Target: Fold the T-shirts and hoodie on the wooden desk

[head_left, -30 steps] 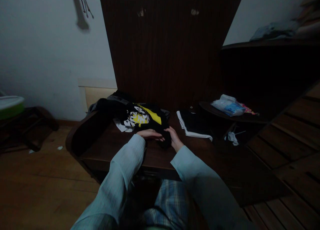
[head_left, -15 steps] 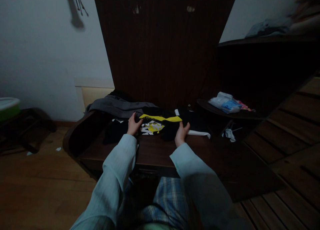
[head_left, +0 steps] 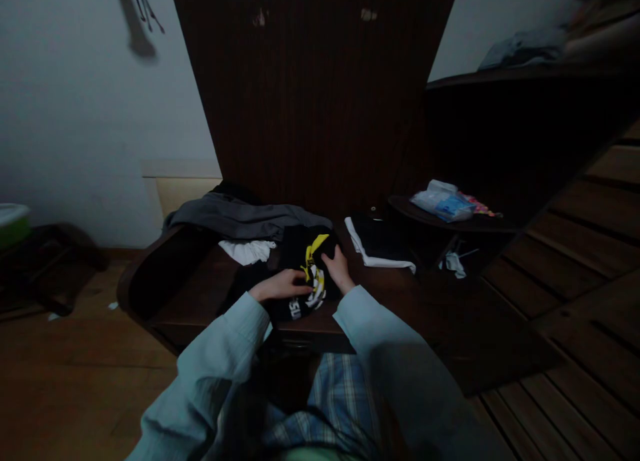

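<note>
A black garment (head_left: 295, 244) with a yellow and white print lies bunched and partly folded on the dark wooden desk top. My left hand (head_left: 283, 285) grips its near left part, fingertips at the white print. On the right, my right hand (head_left: 339, 269) holds the garment's edge, thumb towards the yellow patch. White lettering shows near the front, below my left fingers. Dark cloth spreads to the left under my left wrist; whether it belongs to the same garment I cannot tell.
A grey garment (head_left: 250, 217) lies along the back left, with a white cloth (head_left: 247, 251) in front. Right of my hands sits a folded black-and-white garment (head_left: 383, 244). A plastic packet (head_left: 445, 202) rests on the small side shelf (head_left: 480, 226). Behind rises a dark wooden panel (head_left: 320, 114).
Both hands have drawn the printed garment nearer and doubled its print inward. My left hand has moved right and closer to me, my right hand slightly left. The white cloth and black-and-white garment show more.
</note>
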A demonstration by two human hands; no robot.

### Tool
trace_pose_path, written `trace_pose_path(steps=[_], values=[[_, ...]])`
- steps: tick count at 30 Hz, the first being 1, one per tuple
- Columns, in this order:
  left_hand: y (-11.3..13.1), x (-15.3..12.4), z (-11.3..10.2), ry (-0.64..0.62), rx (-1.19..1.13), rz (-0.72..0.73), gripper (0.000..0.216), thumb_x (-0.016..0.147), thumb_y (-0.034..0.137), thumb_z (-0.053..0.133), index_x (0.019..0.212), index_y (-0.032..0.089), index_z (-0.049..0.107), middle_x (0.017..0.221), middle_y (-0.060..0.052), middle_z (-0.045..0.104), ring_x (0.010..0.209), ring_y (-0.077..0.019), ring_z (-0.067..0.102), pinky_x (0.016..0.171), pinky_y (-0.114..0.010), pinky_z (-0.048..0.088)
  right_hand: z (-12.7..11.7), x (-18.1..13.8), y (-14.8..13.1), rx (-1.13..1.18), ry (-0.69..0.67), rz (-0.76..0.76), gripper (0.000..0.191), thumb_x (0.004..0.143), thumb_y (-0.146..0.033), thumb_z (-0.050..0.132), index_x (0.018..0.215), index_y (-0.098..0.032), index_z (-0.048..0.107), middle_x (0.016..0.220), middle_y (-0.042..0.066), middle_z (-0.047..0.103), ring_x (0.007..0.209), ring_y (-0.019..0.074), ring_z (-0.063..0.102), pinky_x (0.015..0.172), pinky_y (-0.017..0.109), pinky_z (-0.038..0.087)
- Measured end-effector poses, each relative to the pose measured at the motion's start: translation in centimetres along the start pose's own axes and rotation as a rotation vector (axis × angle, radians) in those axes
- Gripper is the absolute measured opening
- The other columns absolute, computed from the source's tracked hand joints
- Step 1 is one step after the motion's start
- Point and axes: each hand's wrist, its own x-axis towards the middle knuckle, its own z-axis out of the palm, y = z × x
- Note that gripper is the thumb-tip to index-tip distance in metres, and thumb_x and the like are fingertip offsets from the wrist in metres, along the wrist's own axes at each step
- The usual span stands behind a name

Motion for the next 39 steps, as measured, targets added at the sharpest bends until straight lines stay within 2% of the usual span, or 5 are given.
trace_pose_path(steps=[7, 13, 18, 25, 39], values=[[0.9, -0.7, -0.3, -0.241, -0.24, -0.013, 0.047, 0.069, 0.045, 0.062, 0.104, 0.014, 0.056, 0.072, -0.001, 0.065, 0.05, -0.0111, 0.056, 0.051, -0.021, 0.039, -0.7, 0.7, 0.3, 0.291, -0.131, 0.066, 0.033, 0.072, -0.048, 0.051, 0.084, -0.019, 0.061, 0.088, 0.005, 0.068, 0.088, 0.0211, 0.06, 0.083, 0.036, 0.044], [-0.9, -0.3, -2.3, -0.399, -0.342, 0.032, 0.025, 0.063, 0.035, 0.069, 0.071, 0.016, 0.055, 0.056, 0.005, 0.055, 0.044, -0.008, 0.05, 0.048, -0.02, 0.036, -3.9, 1.1, 0.3, 0.288, -0.101, -0.012, 0.033, 0.063, -0.043, 0.061, 0.086, -0.02, 0.058, 0.088, 0.005, 0.066, 0.085, 0.0214, 0.06, 0.081, 0.037, 0.045], [-3.4, 0.1, -3.2, -0.157, -0.671, 0.057, 0.026, 0.058, 0.032, 0.071, 0.059, 0.015, 0.052, 0.057, 0.005, 0.051, 0.057, -0.0074, 0.049, 0.056, -0.019, 0.037, -6.7, 1.6, 0.5, -0.014, 0.276, -0.213, 0.022, 0.061, -0.026, 0.057, 0.082, -0.02, 0.054, 0.08, 0.004, 0.062, 0.079, 0.0216, 0.056, 0.079, 0.038, 0.043], [-4.1, 5.4, 0.6, 0.309, -0.826, -0.041, 0.031, 0.064, 0.043, 0.065, 0.076, 0.015, 0.057, 0.073, 0.001, 0.057, 0.062, -0.0085, 0.05, 0.063, -0.023, 0.039, -6.4, 1.6, 0.8, -0.053, 0.252, -0.256, 0.029, 0.055, -0.013, 0.038, 0.078, -0.02, 0.055, 0.072, 0.001, 0.06, 0.072, 0.0185, 0.054, 0.073, 0.032, 0.044], [-4.0, 5.1, 1.6, 0.217, -0.357, 0.22, 0.044, 0.056, 0.033, 0.072, 0.096, 0.018, 0.059, 0.111, -0.007, 0.055, 0.107, -0.0198, 0.048, 0.097, -0.033, 0.031, -7.4, 2.2, 1.8, 0.164, 0.606, -0.181, 0.044, 0.067, -0.016, 0.034, 0.109, -0.018, 0.046, 0.111, 0.008, 0.054, 0.11, 0.0175, 0.046, 0.099, 0.038, 0.03]])
